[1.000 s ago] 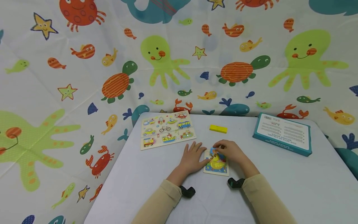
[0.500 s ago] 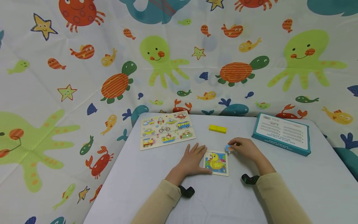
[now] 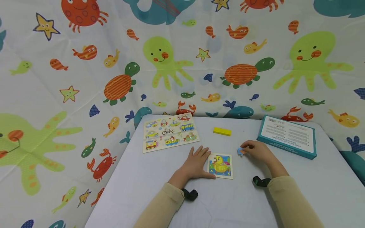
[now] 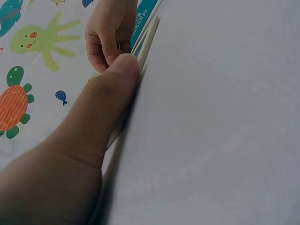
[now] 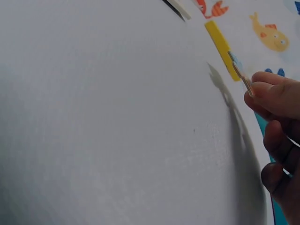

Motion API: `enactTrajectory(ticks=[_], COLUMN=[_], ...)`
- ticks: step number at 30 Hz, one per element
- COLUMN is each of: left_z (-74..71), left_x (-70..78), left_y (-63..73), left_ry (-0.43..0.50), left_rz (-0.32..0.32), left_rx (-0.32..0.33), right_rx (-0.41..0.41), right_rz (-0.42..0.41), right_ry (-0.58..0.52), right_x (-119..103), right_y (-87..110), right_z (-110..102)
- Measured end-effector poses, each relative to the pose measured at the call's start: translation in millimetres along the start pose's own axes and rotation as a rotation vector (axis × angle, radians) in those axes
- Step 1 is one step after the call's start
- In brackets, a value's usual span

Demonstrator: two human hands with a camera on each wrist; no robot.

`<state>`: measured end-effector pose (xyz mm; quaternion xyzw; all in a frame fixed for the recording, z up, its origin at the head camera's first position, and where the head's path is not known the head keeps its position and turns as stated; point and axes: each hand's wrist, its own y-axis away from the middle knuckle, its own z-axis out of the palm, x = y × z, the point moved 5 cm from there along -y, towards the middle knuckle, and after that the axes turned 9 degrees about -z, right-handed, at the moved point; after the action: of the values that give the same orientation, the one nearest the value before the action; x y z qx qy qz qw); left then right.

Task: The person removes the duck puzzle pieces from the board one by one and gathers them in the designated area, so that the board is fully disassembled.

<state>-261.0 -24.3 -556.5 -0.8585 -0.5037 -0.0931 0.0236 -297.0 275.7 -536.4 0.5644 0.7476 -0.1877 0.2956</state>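
Note:
A small square duck jigsaw puzzle [image 3: 220, 167] lies on the white table in a pale frame. My left hand [image 3: 195, 164] rests at its left side with fingers spread, the thumb along the front edge. In the left wrist view the thumb [image 4: 112, 84] touches the thin edge of the puzzle frame [image 4: 149, 40]. To the right of the puzzle, my right hand [image 3: 258, 153] pinches a blue and orange jigsaw piece [image 3: 240, 152] between thumb and fingertips. The right wrist view shows this thin piece [image 5: 240, 71] edge-on, raised above the tabletop, its shadow below.
A vehicle picture board [image 3: 171, 132] lies at the back left. Behind the puzzle is a yellow block [image 3: 222, 131]. A teal box [image 3: 287, 136] with a white label lies at the back right. A sea-animal cloth [image 3: 176, 72] hangs behind the table.
My right hand has moved right, away from the puzzle, carrying the jigsaw piece off it. My left thumb has shifted from the puzzle's picture down to its front edge.

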Motion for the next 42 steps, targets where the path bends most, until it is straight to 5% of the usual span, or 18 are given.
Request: enactTrajectory(ticks=[11,29,42], left_z=[-0.9,1.5,2.7], left_x=[0.2,-1.5,-4.2], left_y=[-0.5,-1.5,-4.0], left_ry=[0.023,0.031,0.083], left_rz=[-0.052,-0.045,-0.095], left_rx=[0.007,0.009,0.003], right_rx=[0.005,0.015,0.023], right_rz=[0.019,0.022,-0.015], right_ry=[-0.030,-0.028,-0.001], right_x=[4.3,4.9,-22.3], right_y=[2.7,3.3,-0.1], right_z=[-0.7,0.6,0.0])
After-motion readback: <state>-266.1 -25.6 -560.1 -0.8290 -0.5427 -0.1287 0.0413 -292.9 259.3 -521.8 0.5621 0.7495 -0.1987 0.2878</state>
